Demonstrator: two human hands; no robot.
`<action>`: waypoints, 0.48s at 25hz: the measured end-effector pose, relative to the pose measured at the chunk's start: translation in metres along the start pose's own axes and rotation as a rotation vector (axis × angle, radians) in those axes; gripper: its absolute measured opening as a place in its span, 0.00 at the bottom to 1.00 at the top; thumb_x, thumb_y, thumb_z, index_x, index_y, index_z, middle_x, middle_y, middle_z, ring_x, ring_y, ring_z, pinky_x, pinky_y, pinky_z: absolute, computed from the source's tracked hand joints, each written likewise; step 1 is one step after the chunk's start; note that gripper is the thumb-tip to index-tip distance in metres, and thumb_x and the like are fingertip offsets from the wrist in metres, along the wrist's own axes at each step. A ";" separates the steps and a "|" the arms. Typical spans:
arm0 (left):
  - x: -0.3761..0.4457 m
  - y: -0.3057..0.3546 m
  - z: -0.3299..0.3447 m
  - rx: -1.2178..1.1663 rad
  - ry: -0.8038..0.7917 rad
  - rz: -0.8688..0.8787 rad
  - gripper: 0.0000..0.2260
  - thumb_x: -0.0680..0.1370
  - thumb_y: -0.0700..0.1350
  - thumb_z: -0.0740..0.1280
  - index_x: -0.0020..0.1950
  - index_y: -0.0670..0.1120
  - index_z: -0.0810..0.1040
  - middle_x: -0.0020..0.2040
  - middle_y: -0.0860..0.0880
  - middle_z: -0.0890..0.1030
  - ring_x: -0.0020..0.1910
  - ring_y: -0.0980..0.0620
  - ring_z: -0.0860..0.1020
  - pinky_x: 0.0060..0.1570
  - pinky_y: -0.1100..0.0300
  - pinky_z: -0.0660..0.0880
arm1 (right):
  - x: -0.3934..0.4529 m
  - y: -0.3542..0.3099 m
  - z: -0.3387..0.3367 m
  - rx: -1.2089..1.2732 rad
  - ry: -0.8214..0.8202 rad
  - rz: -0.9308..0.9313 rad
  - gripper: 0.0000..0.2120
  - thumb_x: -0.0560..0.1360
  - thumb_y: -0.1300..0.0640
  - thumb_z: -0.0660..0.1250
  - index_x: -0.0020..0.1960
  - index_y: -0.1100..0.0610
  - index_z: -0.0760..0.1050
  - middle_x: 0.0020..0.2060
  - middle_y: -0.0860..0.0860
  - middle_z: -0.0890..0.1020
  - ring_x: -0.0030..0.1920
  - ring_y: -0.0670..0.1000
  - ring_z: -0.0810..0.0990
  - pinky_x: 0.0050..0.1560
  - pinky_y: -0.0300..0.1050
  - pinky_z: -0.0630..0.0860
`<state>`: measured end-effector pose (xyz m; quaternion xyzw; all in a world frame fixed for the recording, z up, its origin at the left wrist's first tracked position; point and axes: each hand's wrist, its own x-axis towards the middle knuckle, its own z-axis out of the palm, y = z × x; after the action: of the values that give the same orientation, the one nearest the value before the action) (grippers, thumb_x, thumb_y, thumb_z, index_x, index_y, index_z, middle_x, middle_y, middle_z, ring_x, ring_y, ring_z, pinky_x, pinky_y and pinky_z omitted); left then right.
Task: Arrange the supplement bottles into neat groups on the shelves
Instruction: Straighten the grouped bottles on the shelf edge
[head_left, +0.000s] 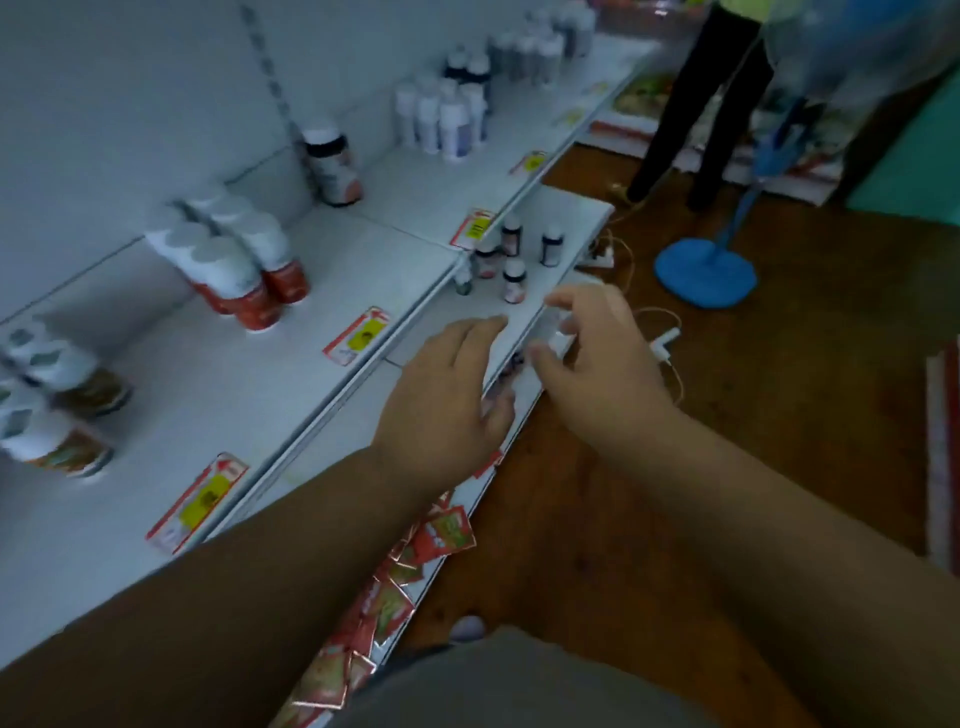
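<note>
White shop shelves (218, 374) are standing over a brown floor. Both hands are hovering released, fingers spread, left hand (447, 395) and right hand (597, 364) holding nothing. Just beyond them small dark bottles (511, 260) are standing loosely apart; their labels and the yellow price tags (358, 335) are too blurred to read.

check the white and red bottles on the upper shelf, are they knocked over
No, the white and red bottles stand upright in a tight cluster on the upper shelf.
</note>
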<state>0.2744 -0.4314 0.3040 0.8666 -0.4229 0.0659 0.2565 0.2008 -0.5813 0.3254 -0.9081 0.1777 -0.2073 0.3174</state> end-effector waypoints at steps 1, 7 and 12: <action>0.023 0.006 0.015 -0.037 -0.047 0.023 0.29 0.75 0.50 0.68 0.74 0.45 0.66 0.67 0.45 0.73 0.64 0.48 0.71 0.63 0.55 0.69 | 0.008 0.018 -0.012 -0.017 0.034 0.041 0.19 0.76 0.53 0.69 0.66 0.50 0.70 0.60 0.48 0.71 0.54 0.45 0.74 0.55 0.45 0.75; 0.153 0.043 0.111 -0.109 -0.195 0.088 0.27 0.77 0.51 0.67 0.75 0.52 0.64 0.68 0.51 0.72 0.64 0.51 0.72 0.62 0.53 0.72 | 0.076 0.135 -0.076 -0.104 0.097 0.217 0.25 0.76 0.49 0.68 0.71 0.46 0.65 0.60 0.45 0.74 0.60 0.46 0.74 0.57 0.51 0.77; 0.251 0.040 0.215 -0.042 -0.137 -0.106 0.21 0.76 0.51 0.67 0.68 0.50 0.74 0.69 0.49 0.71 0.64 0.49 0.72 0.61 0.54 0.71 | 0.176 0.260 -0.066 -0.085 -0.097 0.166 0.21 0.77 0.50 0.68 0.68 0.51 0.71 0.63 0.47 0.71 0.60 0.44 0.73 0.57 0.39 0.72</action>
<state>0.3809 -0.7351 0.2177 0.8847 -0.3942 -0.0160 0.2483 0.2689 -0.8855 0.2503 -0.9118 0.2456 -0.1284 0.3029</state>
